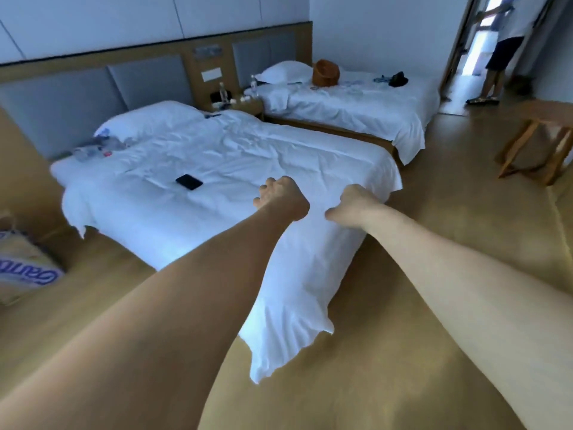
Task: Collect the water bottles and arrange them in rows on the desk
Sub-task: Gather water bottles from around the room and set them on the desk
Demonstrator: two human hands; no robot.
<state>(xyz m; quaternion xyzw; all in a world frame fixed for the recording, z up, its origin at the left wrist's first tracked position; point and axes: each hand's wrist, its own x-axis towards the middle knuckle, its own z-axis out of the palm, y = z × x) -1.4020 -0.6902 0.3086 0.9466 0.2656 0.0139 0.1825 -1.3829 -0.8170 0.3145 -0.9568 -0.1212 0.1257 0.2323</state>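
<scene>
Lying on bed [248,150], water bottles [93,148] well beyond left hand [283,197]

Daylight floods through the open doorway [476,57] at upper right, burning to white glare. Elsewhere the room is softly, evenly lit, with a cool sheen on the near bed's sheet [217,156]. Motion blur softens everything, and wide-angle distortion bows the headboard [145,79].

packaging bag [23,265], partial blue lettering "Gam"
</scene>
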